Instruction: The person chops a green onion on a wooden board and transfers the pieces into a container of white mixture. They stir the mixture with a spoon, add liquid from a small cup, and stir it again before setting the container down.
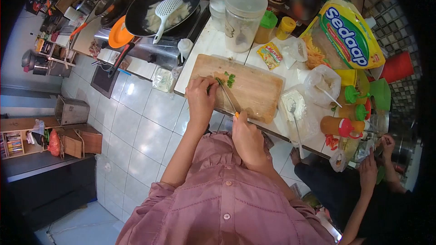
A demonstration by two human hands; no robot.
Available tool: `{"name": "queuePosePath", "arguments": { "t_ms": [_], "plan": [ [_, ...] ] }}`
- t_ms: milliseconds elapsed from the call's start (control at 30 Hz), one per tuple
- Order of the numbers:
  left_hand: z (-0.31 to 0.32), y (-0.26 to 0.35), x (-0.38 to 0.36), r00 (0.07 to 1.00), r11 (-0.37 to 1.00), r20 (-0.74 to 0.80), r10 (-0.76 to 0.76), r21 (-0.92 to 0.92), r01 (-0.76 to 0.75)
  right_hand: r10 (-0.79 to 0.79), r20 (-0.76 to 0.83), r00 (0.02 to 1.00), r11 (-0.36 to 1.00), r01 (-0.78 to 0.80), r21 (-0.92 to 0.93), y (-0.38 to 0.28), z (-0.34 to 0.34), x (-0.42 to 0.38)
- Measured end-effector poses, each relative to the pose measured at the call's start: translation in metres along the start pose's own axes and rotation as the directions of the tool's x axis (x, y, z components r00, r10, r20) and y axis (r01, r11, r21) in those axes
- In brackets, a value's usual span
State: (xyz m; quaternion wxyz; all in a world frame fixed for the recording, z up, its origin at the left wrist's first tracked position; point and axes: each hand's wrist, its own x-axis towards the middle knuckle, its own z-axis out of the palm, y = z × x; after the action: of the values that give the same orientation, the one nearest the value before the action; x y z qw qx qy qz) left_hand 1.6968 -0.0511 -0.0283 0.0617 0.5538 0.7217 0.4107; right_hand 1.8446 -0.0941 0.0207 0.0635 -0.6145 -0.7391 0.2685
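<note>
My right hand (248, 137) is wrapped round the orange handle of a knife (227, 96), whose blade slants across the wooden cutting board (261, 88). At the board's left side my left hand (201, 99) is closed, its fingertips bent down beside the blade tip. A bit of dark green leaf shows under those fingers, and most of what they hold is hidden. Chopped green leaves (230, 80) lie on the board just past the blade tip.
A black pan (136, 16) with pale pieces and a white slotted spoon (167, 11) sits on the stove. Lidded jars (243, 22), a seasoning sachet (270, 56), a tray of white powder (290, 102) and sauce bottles (334, 125) surround the board. Another person's hands (369, 168) are at right.
</note>
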Motion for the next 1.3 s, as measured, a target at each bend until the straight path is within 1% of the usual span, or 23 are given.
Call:
{"name": "queuePosePath", "arguments": {
  "t_ms": [33, 100, 200, 333, 433, 500, 533, 633, 667, 700, 733, 800, 933, 1033, 1233, 1300],
  "plan": [
    [0.001, -0.001, 0.002, 1.0, 1.0, 0.024, -0.01, -0.025, 0.011, 0.001, -0.004, 1.0, 1.0, -0.001, 0.0, 0.003, 0.002, 0.003],
    [-0.004, 0.004, 0.005, 0.999, 1.0, 0.037, 0.006, 0.001, -0.006, -0.149, -0.142, 0.979, 0.989, 0.148, -0.021, 0.009, 0.011, 0.011],
    [-0.006, 0.003, 0.008, 0.998, 0.999, 0.056, 0.025, 0.034, -0.027, -0.122, -0.16, 0.979, 0.993, 0.121, -0.017, 0.005, 0.013, 0.015],
    [-0.006, 0.001, 0.011, 0.996, 0.997, 0.079, 0.041, 0.069, -0.047, -0.124, -0.158, 0.98, 0.992, 0.127, 0.009, 0.01, 0.013, 0.014],
    [-0.009, 0.003, 0.013, 0.996, 0.998, 0.078, 0.034, 0.041, -0.037, -0.148, -0.167, 0.975, 0.988, 0.155, 0.025, 0.009, 0.009, 0.012],
    [-0.01, 0.0, 0.014, 0.994, 0.996, 0.09, 0.055, 0.06, -0.06, -0.074, -0.104, 0.992, 0.98, 0.092, 0.176, 0.005, 0.003, 0.01],
    [-0.01, -0.002, 0.014, 0.992, 0.993, 0.103, 0.076, 0.078, -0.084, -0.074, -0.104, 0.992, 0.98, 0.091, 0.178, 0.004, 0.002, 0.01],
    [-0.008, -0.006, 0.01, 0.991, 0.988, 0.087, 0.101, 0.106, -0.11, -0.085, -0.094, 0.992, 0.985, 0.097, 0.14, 0.005, 0.002, 0.009],
    [-0.007, -0.006, 0.008, 0.991, 0.988, 0.088, 0.101, 0.105, -0.11, -0.123, -0.128, 0.984, 0.986, 0.136, 0.097, 0.007, 0.005, 0.009],
    [-0.006, -0.006, 0.006, 0.993, 0.988, 0.051, 0.107, 0.105, -0.112, -0.163, -0.161, 0.973, 0.984, 0.173, 0.052, 0.009, 0.007, 0.009],
    [-0.004, -0.006, 0.005, 0.994, 0.988, 0.016, 0.112, 0.104, -0.113, -0.161, -0.16, 0.974, 0.984, 0.171, 0.051, 0.01, 0.007, 0.009],
    [-0.004, -0.006, 0.004, 0.994, 0.987, 0.008, 0.11, 0.115, -0.111, -0.181, -0.167, 0.969, 0.981, 0.19, 0.041, 0.011, 0.007, 0.01],
    [-0.002, -0.007, 0.003, 0.994, 0.984, -0.01, 0.106, 0.144, -0.103, -0.176, -0.165, 0.97, 0.982, 0.185, 0.038, 0.01, 0.009, 0.01],
    [-0.001, -0.005, 0.001, 0.995, 0.98, -0.014, 0.096, 0.177, -0.092, -0.178, -0.179, 0.968, 0.983, 0.182, 0.002, 0.009, 0.008, 0.01],
    [0.001, -0.005, 0.0, 0.997, 0.985, -0.035, 0.071, 0.158, -0.065, -0.17, -0.177, 0.97, 0.984, 0.176, 0.02, 0.007, 0.01, 0.01],
    [0.003, -0.007, -0.001, 0.997, 0.985, -0.036, 0.073, 0.16, -0.067, -0.16, -0.183, 0.97, 0.987, 0.161, -0.013, 0.006, 0.012, 0.011]
  ]
}}
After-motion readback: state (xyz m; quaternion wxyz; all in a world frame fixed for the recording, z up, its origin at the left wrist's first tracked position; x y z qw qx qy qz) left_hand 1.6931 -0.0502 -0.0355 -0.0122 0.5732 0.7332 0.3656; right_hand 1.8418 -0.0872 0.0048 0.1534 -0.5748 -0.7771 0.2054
